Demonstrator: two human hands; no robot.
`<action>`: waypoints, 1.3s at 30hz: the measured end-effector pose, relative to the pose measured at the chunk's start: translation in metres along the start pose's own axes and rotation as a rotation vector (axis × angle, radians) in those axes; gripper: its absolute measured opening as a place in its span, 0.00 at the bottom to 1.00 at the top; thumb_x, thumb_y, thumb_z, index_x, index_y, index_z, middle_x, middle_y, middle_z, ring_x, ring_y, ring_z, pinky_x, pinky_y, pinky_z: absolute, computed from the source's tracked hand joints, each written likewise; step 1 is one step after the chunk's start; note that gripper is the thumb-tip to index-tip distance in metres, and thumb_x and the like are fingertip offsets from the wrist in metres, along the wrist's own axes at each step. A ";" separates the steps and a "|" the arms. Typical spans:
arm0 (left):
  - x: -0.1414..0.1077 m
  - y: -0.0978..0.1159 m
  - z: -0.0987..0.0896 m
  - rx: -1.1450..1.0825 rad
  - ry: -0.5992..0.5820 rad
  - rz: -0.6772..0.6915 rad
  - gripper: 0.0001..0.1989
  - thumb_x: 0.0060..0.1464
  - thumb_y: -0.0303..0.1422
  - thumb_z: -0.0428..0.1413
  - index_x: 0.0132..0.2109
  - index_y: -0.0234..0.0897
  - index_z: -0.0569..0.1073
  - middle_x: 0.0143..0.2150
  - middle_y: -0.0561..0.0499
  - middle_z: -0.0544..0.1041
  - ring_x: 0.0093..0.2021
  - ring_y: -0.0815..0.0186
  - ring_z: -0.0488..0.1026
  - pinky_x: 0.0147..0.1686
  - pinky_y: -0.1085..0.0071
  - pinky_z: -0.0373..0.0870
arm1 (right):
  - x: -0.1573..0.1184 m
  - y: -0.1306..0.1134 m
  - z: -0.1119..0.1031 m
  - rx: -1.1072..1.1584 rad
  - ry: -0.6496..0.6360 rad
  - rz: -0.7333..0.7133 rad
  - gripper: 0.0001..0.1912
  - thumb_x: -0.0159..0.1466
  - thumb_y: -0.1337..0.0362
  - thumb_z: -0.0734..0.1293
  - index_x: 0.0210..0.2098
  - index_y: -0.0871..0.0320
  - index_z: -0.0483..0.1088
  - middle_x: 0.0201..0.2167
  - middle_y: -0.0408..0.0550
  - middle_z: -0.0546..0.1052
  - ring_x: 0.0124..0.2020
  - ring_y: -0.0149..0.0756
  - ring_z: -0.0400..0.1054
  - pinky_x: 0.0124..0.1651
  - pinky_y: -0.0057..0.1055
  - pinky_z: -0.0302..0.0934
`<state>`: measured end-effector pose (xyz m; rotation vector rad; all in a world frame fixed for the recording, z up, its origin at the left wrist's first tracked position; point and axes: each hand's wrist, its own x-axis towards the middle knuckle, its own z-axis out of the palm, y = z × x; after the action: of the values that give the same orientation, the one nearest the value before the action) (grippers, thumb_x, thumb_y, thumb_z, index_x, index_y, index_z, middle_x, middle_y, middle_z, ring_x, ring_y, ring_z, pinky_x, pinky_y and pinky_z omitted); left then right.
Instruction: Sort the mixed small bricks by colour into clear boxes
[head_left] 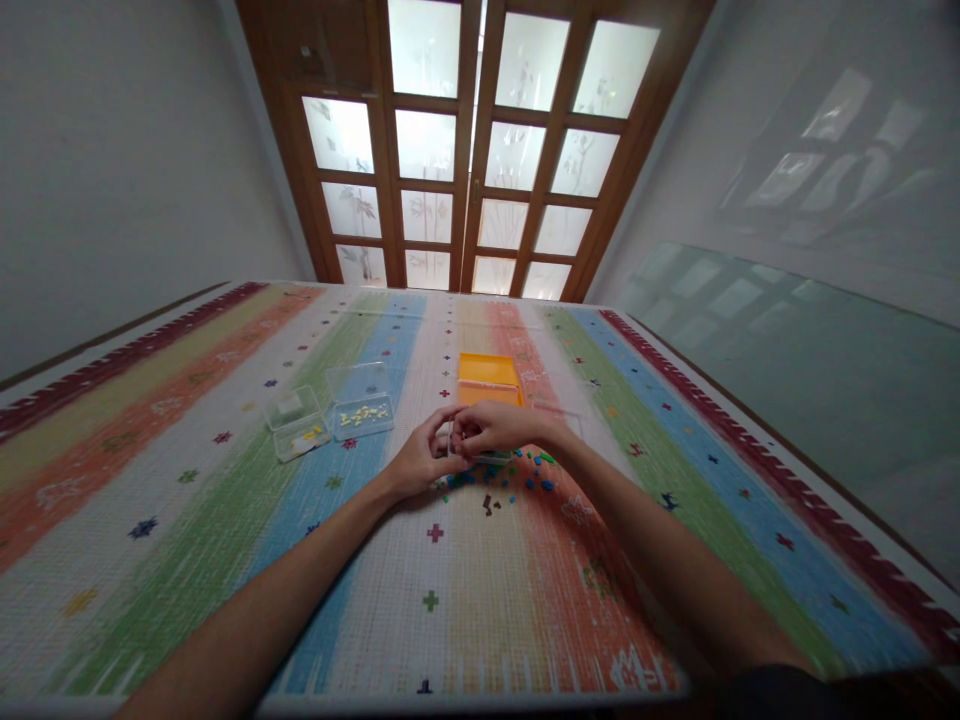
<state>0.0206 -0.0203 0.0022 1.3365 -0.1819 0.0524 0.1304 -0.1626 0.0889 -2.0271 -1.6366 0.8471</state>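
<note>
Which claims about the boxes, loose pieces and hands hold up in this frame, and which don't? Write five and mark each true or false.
1. The open orange plastic box lies beyond the hands. True.
2. The small brown pieces lie inside the orange box. False: they lie loose on the striped cloth, nearer the person than the hands.
3. The left hand and the right hand are far apart. False: they are close together, at a clear plastic box.
4. Small blue pieces lie loose on the cloth. True.
5. The clear plastic box with small pale yellow pieces is shut. False: its lid is raised.
</note>
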 end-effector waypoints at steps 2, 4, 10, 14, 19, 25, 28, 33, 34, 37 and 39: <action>0.000 0.000 0.000 -0.009 -0.001 -0.012 0.40 0.43 0.25 0.69 0.63 0.39 0.65 0.52 0.41 0.78 0.42 0.61 0.80 0.45 0.64 0.76 | 0.001 0.004 -0.001 0.023 -0.007 0.003 0.07 0.59 0.75 0.65 0.28 0.62 0.74 0.24 0.39 0.72 0.26 0.26 0.62 0.31 0.23 0.56; 0.000 0.000 0.000 -0.004 0.001 -0.016 0.39 0.43 0.26 0.69 0.63 0.39 0.65 0.52 0.41 0.78 0.42 0.61 0.80 0.46 0.63 0.75 | 0.001 0.006 -0.001 0.013 0.009 -0.001 0.06 0.59 0.74 0.66 0.28 0.62 0.74 0.23 0.39 0.71 0.25 0.26 0.61 0.30 0.23 0.55; 0.000 0.001 0.001 0.007 -0.010 0.026 0.37 0.44 0.29 0.70 0.61 0.38 0.67 0.52 0.41 0.78 0.46 0.57 0.79 0.48 0.59 0.75 | -0.001 0.004 0.000 -0.036 0.057 -0.020 0.04 0.58 0.73 0.69 0.28 0.62 0.75 0.21 0.38 0.70 0.24 0.26 0.60 0.29 0.23 0.54; 0.000 0.003 0.002 0.010 -0.012 0.018 0.37 0.44 0.29 0.70 0.61 0.39 0.67 0.52 0.41 0.78 0.46 0.57 0.79 0.50 0.58 0.75 | -0.001 0.001 0.001 -0.109 0.095 0.003 0.03 0.57 0.73 0.70 0.29 0.61 0.77 0.21 0.38 0.71 0.24 0.26 0.61 0.29 0.23 0.53; 0.000 0.004 0.002 0.036 -0.006 0.021 0.36 0.44 0.30 0.70 0.59 0.38 0.67 0.51 0.42 0.78 0.47 0.57 0.79 0.49 0.60 0.75 | -0.001 -0.002 0.002 -0.225 0.163 0.006 0.05 0.56 0.75 0.70 0.29 0.61 0.77 0.21 0.39 0.71 0.24 0.26 0.61 0.30 0.24 0.52; 0.001 0.002 0.002 0.016 -0.012 0.013 0.33 0.45 0.31 0.70 0.58 0.39 0.68 0.50 0.42 0.77 0.46 0.58 0.79 0.48 0.59 0.75 | -0.007 -0.004 -0.003 -0.277 0.205 -0.022 0.07 0.58 0.76 0.69 0.33 0.62 0.79 0.21 0.40 0.72 0.23 0.26 0.60 0.30 0.25 0.50; 0.001 0.002 0.002 0.005 -0.015 0.003 0.35 0.45 0.30 0.70 0.59 0.39 0.67 0.52 0.42 0.76 0.44 0.60 0.79 0.47 0.60 0.75 | -0.008 -0.004 -0.004 -0.223 0.176 -0.048 0.05 0.59 0.74 0.70 0.33 0.61 0.80 0.21 0.40 0.72 0.23 0.26 0.62 0.31 0.25 0.52; 0.001 0.002 0.001 0.013 -0.016 0.016 0.37 0.44 0.31 0.71 0.60 0.38 0.67 0.53 0.42 0.75 0.46 0.60 0.78 0.47 0.62 0.74 | -0.002 -0.002 -0.002 -0.218 0.151 -0.034 0.03 0.56 0.74 0.72 0.29 0.61 0.78 0.21 0.39 0.73 0.24 0.26 0.62 0.30 0.24 0.52; 0.001 0.002 0.001 0.017 -0.019 0.019 0.36 0.44 0.31 0.71 0.59 0.38 0.67 0.52 0.42 0.75 0.46 0.60 0.78 0.48 0.62 0.74 | -0.002 -0.002 -0.002 -0.225 0.153 -0.029 0.03 0.56 0.74 0.73 0.29 0.61 0.78 0.21 0.39 0.73 0.24 0.26 0.62 0.30 0.24 0.52; 0.002 0.000 -0.001 0.021 -0.026 0.030 0.36 0.45 0.31 0.71 0.59 0.37 0.67 0.49 0.44 0.76 0.47 0.59 0.78 0.49 0.61 0.74 | -0.001 -0.001 -0.002 -0.246 0.166 -0.015 0.02 0.56 0.72 0.73 0.29 0.61 0.77 0.22 0.39 0.72 0.23 0.26 0.62 0.30 0.24 0.51; 0.002 -0.001 -0.001 0.019 -0.030 0.030 0.36 0.45 0.31 0.70 0.60 0.37 0.66 0.48 0.44 0.77 0.48 0.58 0.77 0.50 0.61 0.73 | -0.003 -0.001 -0.002 -0.262 0.180 -0.006 0.02 0.56 0.71 0.73 0.29 0.61 0.77 0.21 0.39 0.72 0.23 0.26 0.61 0.29 0.23 0.50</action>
<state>0.0232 -0.0195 0.0015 1.3544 -0.2272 0.0591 0.1311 -0.1650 0.0914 -2.1970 -1.7231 0.4504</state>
